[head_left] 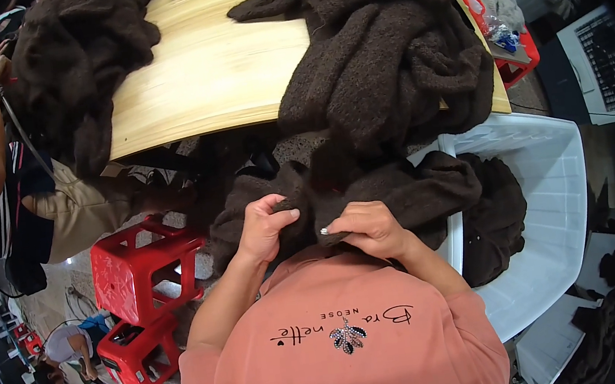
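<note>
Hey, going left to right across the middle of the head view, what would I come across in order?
A co-worker's striped shirt → two red stools → left hand → right hand → white plastic bin.

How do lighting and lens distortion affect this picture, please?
In the head view, black vignetting fills the corners; the wooden tabletop is bright, its near edge bowing slightly; dark brown fleecy fabric at the left hand and right hand loses detail in shadow.
</note>
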Demonstrator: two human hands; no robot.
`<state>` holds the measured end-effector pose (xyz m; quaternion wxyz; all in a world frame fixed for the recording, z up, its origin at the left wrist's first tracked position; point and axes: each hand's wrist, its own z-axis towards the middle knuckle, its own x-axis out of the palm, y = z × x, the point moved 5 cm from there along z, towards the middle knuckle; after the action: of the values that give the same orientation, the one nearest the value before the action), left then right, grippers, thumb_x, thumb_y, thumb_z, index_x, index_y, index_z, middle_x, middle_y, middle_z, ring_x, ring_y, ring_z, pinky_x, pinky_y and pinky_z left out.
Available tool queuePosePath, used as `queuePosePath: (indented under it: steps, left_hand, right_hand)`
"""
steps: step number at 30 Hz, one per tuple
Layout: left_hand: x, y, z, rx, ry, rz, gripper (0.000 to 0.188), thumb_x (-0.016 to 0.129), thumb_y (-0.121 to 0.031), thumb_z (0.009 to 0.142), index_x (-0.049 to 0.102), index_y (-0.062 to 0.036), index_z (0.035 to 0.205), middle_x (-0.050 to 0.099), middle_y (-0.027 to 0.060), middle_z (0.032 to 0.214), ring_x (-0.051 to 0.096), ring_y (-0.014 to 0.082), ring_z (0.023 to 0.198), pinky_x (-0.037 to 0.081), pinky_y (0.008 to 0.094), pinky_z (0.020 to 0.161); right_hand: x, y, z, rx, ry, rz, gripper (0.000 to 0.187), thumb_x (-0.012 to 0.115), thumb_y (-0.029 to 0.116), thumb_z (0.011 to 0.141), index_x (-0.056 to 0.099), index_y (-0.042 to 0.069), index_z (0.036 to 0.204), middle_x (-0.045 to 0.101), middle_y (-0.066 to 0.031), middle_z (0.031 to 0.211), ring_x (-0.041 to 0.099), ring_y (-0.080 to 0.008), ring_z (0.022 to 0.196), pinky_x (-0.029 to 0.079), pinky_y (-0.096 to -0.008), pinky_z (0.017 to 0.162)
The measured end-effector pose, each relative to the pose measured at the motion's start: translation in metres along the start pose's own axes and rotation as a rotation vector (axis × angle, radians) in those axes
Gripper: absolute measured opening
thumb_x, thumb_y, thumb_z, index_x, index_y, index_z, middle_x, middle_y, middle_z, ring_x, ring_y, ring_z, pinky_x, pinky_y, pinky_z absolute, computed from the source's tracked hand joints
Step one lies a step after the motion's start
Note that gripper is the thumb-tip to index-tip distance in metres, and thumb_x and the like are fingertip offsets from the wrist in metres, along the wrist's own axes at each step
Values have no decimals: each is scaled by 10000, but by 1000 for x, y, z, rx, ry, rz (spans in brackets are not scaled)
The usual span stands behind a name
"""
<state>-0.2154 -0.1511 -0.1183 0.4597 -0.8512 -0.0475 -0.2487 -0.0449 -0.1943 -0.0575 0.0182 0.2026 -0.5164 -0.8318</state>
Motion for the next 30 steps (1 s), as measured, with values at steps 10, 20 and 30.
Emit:
queuePosePath:
  steps: [10, 20, 30]
  left_hand:
    - [3, 11, 1, -108, 94, -47, 132, 571, -3, 799, 620, 3, 921, 633, 30, 808, 575, 74, 696, 446, 185, 620]
    - [10, -13, -13, 362, -75, 652, 118, 546, 55, 788, 608, 21, 881, 623, 25, 781, 564, 96, 666, 420, 210, 588]
    - [22, -28, -29, 925, -33, 1233, 227, 542, 113, 660, 572, 1, 855, 547, 134, 682, 561, 288, 598, 460, 337, 517]
  right_hand:
    - [27, 1, 13, -238, -181, -499, 161, 599, 20, 650, 580, 33, 809, 537, -47, 734, 527, -171, 581, 434, -277, 479]
    - [26, -15, 23, -3, -237, -186, 184, 587, -32, 642, 569, 25, 816, 556, -86, 788, 570, -280, 666, 473, -334, 554]
    - [52, -59, 13, 457, 45, 170, 200, 567, -27, 704, 584, -1, 902, 605, -116, 758, 594, -190, 676, 461, -280, 623]
